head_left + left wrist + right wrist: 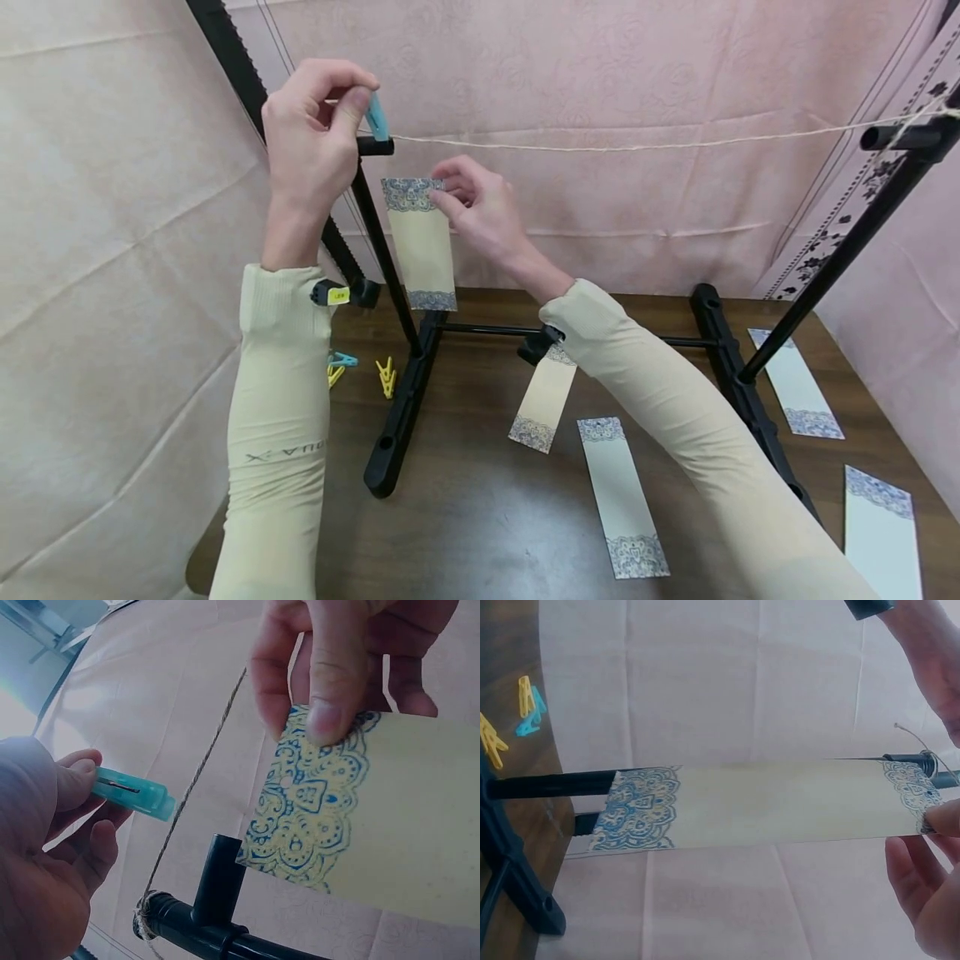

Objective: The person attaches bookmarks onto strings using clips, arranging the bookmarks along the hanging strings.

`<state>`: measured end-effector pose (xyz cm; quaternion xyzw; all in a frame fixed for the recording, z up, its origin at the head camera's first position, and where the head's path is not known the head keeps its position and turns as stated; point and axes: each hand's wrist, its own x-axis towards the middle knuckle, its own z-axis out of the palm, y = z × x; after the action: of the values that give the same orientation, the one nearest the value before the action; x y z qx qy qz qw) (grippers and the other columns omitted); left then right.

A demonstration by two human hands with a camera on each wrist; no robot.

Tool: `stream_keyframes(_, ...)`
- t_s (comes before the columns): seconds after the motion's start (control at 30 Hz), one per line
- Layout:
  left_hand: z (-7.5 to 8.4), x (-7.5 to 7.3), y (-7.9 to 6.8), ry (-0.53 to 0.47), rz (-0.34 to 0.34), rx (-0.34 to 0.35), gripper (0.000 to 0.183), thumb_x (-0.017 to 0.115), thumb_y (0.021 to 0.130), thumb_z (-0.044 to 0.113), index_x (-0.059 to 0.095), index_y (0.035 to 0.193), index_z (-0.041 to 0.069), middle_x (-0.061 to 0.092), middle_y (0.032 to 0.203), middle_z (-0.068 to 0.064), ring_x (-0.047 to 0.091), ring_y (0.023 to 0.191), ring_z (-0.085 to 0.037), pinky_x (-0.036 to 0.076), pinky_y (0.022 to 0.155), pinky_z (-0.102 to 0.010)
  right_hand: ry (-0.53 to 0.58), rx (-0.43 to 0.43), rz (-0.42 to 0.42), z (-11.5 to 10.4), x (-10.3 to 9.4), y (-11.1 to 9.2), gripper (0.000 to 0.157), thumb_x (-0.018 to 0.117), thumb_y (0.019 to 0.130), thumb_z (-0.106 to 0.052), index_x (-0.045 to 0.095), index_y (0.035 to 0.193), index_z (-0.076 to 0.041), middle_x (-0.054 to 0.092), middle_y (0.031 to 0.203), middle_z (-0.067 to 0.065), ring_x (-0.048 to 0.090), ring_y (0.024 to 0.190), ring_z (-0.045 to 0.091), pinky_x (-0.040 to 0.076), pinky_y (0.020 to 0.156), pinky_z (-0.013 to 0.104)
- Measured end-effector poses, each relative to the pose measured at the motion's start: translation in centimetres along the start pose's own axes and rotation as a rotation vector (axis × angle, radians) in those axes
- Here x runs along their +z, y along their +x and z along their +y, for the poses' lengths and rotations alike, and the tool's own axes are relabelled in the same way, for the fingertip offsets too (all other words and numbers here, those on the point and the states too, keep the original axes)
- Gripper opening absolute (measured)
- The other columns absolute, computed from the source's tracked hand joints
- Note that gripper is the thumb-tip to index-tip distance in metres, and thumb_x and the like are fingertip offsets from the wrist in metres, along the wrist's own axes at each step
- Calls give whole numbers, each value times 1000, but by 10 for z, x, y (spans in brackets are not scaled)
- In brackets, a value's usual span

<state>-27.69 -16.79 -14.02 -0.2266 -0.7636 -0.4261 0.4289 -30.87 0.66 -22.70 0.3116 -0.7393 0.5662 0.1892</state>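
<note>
Between thumb and fingers my left hand [311,137] pinches a blue clothespin [377,118], held at the left end of the string [570,149]. In the left wrist view the clothespin's tip [154,802] is right beside the string. My right hand [483,204] pinches the top right corner of a cream paper strip [422,250] with blue lace-patterned ends. That strip hangs upright below the string, apart from it. The right wrist view shows its whole length [772,802], with the right thumb over the patterned end.
A black frame [408,417] carries the string between its two posts. Yellow [386,377] and blue [343,359] clothespins lie on the brown table at left. Another cream strip [546,400] and pale strips [622,496], [797,383], [881,533] lie at middle and right.
</note>
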Motion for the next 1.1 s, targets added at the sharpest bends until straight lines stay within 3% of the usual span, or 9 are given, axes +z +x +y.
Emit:
stream_keyframes(0.33,-6,1,2,53,-45,-14,21,58,99,15,72,105,2,66,99,6,47,72,-2,37,68,-17,14,-25,37,-3,9,10,22,65,93,-6,65,114,-2,73,105,12,68,86,14,54,76,22)
stream_keyframes(0.57,-1,1,-2,99,-85,-49,22,55,100,14,71,108,0,67,108,-10,50,81,1,39,72,-16,17,-24,43,-5,11,17,22,64,93,-5,64,115,-3,73,105,12,68,85,15,54,77,23)
stream_keyframes(0.8,-8,3,-3,106,-112,-53,21,58,99,14,73,105,2,62,95,4,46,74,-2,36,66,-17,8,-27,70,-9,10,22,23,66,92,-5,65,116,-3,73,108,13,70,85,17,55,76,22)
stream_keyframes(1.1,-8,3,-2,146,-165,-50,21,58,99,18,74,104,7,69,102,-4,53,82,-2,41,69,-17,64,-43,82,-16,10,27,22,65,92,-4,64,114,0,73,102,15,69,84,16,55,73,24)
